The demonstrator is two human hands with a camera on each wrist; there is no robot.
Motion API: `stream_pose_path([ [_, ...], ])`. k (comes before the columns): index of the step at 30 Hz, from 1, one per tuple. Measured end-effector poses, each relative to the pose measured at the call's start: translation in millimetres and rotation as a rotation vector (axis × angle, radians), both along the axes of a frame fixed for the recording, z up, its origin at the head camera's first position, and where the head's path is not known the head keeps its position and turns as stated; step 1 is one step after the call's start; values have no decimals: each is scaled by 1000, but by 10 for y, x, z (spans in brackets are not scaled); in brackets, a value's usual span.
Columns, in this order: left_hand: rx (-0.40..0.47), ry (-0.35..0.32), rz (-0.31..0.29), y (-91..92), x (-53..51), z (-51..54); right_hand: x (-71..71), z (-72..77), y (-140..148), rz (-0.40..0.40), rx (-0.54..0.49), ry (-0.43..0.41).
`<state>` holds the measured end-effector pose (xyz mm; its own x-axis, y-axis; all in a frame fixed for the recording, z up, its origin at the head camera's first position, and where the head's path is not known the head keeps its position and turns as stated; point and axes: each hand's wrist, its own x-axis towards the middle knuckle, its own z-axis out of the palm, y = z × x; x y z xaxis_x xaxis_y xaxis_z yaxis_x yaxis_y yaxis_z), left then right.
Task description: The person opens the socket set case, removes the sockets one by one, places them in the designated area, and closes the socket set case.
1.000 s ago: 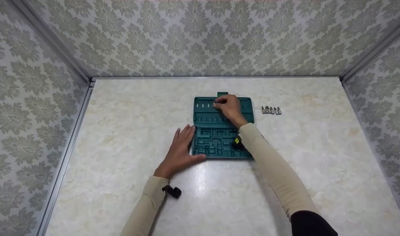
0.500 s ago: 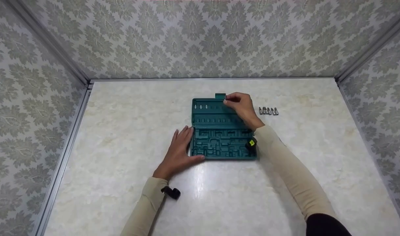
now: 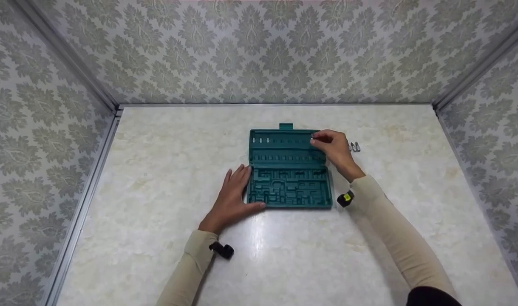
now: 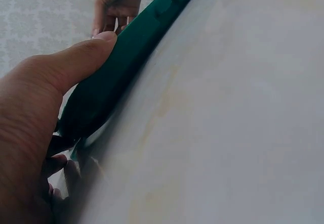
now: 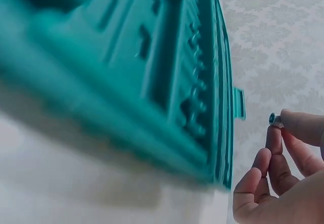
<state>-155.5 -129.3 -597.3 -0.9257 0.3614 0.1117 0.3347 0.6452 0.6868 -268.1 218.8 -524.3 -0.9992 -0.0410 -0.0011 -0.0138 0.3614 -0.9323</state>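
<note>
A teal tool case [image 3: 290, 168] lies unfolded on the table, its latch on the far side. My left hand [image 3: 232, 202] is spread at the near left corner: fingers along the left side, thumb [image 4: 88, 57] on the front edge. My right hand [image 3: 335, 148] is at the right end of the lid half, pinching a small metal screwdriver bit [image 5: 275, 119] between thumb and fingertips. One round end of that bit shows in the right wrist view; the fingers cover the rest. Several bits [image 3: 261, 140] sit at the left of the lid's upper row.
More loose metal bits [image 3: 355, 147] lie on the table right of the case, partly hidden behind my right hand. The pale marbled table [image 3: 165, 140] is bordered by patterned walls [image 3: 263, 46] at the back and sides.
My right hand has moved right across the lid, from beside the bits in the row to the lid's right end, still pinching the small bit. My left hand has stayed at the corner.
</note>
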Motion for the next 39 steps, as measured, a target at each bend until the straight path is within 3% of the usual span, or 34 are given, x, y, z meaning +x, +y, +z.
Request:
stream_pose_path([
  [11, 7, -12, -3, -6, -1, 1, 116, -98, 373, -69, 9, -47],
  [20, -10, -14, -2, 10, -12, 6, 213, -156, 721, -139, 4, -19],
  [33, -4, -34, 11, 0, 6, 16, 206, -196, 1208, -254, -32, -48],
  [39, -1, -33, 5, 9, -7, 27, 176, -257, 1344, -321, 22, -74],
])
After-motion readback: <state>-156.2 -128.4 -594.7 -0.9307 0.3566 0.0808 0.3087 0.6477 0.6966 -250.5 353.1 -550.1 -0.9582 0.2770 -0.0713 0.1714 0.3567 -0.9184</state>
